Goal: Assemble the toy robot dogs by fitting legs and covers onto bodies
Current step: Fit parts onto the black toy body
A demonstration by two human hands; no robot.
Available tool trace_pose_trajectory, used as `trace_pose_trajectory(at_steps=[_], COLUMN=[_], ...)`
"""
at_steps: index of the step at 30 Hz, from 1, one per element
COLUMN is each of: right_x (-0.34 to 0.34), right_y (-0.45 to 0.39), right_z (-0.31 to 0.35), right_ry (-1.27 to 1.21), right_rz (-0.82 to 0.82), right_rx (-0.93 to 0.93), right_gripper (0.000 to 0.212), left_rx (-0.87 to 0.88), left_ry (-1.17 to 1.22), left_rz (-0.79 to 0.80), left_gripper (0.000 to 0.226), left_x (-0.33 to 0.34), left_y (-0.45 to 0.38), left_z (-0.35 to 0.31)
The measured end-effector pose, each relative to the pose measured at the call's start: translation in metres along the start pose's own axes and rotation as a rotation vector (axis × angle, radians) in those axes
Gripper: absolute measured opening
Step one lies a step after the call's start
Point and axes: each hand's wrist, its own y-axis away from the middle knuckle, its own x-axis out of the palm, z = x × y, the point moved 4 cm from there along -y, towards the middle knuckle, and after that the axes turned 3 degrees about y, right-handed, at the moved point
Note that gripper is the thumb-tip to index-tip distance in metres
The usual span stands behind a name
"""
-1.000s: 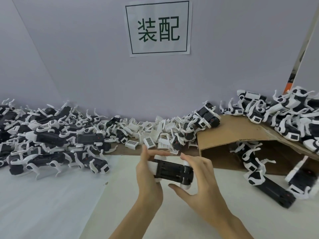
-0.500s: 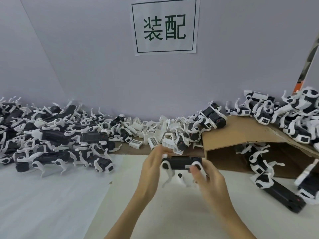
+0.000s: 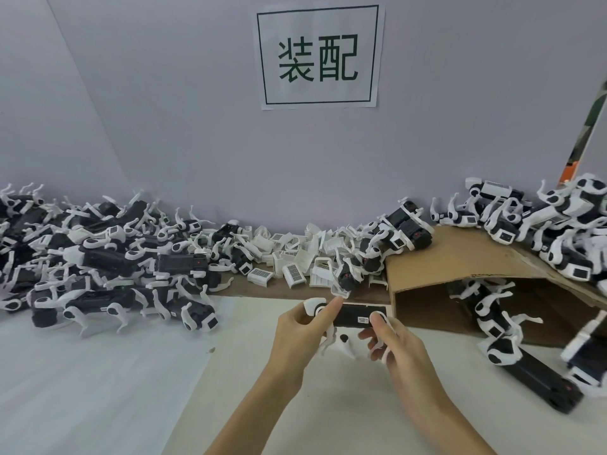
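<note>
1. Surface (image 3: 98,389): white, fills the lower frame. A brown board strip (image 3: 279,289) lies along its back edge, under the loose parts.
2. Room: plain pale lilac wall (image 3: 164,126) right behind the surface. White paper sign (image 3: 320,55) with two dark green characters in a black frame, top centre. Orange and dark object (image 3: 571,165) at the right edge, unclear what.
3. Container: flattened cardboard box (image 3: 460,261) centre right, lying tilted, its open side facing the camera. Several black-and-white dogs (image 3: 486,310) sit inside the opening, legs sticking out.
4. On top of the cardboard and along the right edge: heap of assembled dogs (image 3: 565,231).
5. Left half: large pile of black bodies with white legs (image 3: 98,257), tangled against the wall.
6. Centre, by the wall: loose white covers (image 3: 292,257), some with a grille pattern, mixed with loose legs.
7. Lower right: one long black body (image 3: 538,379) lying flat on the surface.
8. Task item: toy dog body (image 3: 353,316), black with white ends, held in the air at lower centre, just in front of the board strip; white legs hang under it.
9. Left hand (image 3: 295,336) grips the body's left end, thumb on top.
10. Right hand (image 3: 397,349) grips the right end, thumb on the white end piece, fingers curled beneath.
</note>
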Motion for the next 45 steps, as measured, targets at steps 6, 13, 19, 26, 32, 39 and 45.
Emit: trace_pose_trajectory(at_steps=[6,13,19,26,32,39,45], right_x=[0.002,0.031,0.037,0.074,0.138,0.161,0.106], right_y=[0.007,0.026,0.032,-0.057,-0.140,-0.175,-0.129], right_z=[0.009,0.005,0.016,0.026,-0.005,-0.025,0.002], right_ry=[0.003,0.416,0.470,0.833,1.164,1.339,0.691], right_rz=[0.137,0.311,0.387,0.290,0.417,0.207,0.174], right_rx=[-0.134,-0.295,-0.318,-0.379,-0.462,-0.461,-0.463], right_gripper=[0.064,0.071,0.066,0.045,0.064,0.043,0.031], left_rx=[0.072,0.123,0.101,0.019,0.012,0.039,0.025], left_ry=[0.035,0.229,0.386,0.549,0.565,0.495,0.507], left_rz=[0.056,-0.411,-0.501,-0.696,-0.724,-0.723,-0.677], left_gripper=[0.055,0.063,0.064,0.068,0.068,0.071,0.072], left_x=[-0.007,-0.030,-0.063,-0.083,-0.091,-0.090,-0.084], left_y=[0.002,0.002,-0.010,-0.013,-0.020,-0.022,-0.019], left_z=[-0.011,-0.011,-0.010,-0.003,0.005,0.004,0.001])
